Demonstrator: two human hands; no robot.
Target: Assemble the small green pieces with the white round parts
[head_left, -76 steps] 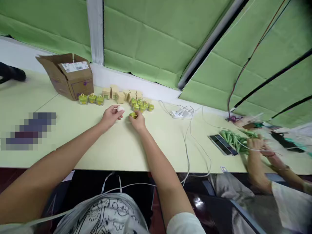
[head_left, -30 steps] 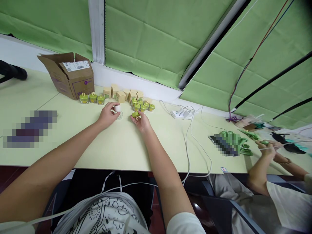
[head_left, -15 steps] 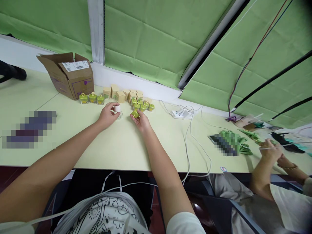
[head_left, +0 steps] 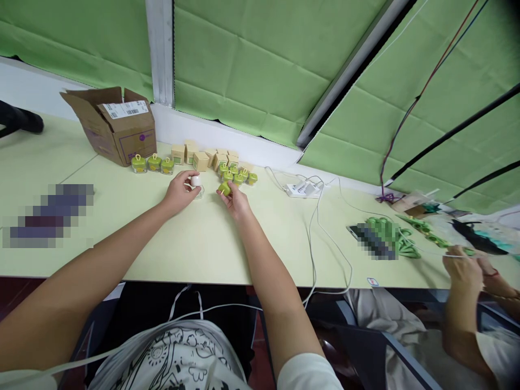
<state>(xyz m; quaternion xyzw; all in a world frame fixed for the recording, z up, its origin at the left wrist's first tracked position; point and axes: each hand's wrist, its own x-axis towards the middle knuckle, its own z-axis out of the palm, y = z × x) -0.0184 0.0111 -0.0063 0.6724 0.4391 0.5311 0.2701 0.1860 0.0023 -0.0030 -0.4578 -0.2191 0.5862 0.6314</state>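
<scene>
My left hand [head_left: 181, 192] is closed on a small white rounded piece [head_left: 195, 181], held just above or in a clear glass jar [head_left: 200, 193]; whether the two are joined I cannot tell. My right hand [head_left: 236, 202] pinches a green lid [head_left: 224, 188], a short gap to the right of the jar. Behind that hand a cluster of small green-lidded jars [head_left: 239, 177] stands close together. Three more jars with green lids and loop handles [head_left: 154, 163] stand in a row at the left.
An open cardboard box [head_left: 138, 142] is at the back left, and several small tan boxes [head_left: 200, 161] line the wall. A white power strip [head_left: 303, 189] with trailing cables lies to the right. Farther right, another person's hands [head_left: 465, 265] work beside green strips [head_left: 408, 249].
My hands stay almost in place; the green lid shifts very slightly in my right hand. The other person's hands have moved right and toward the table's near edge.
</scene>
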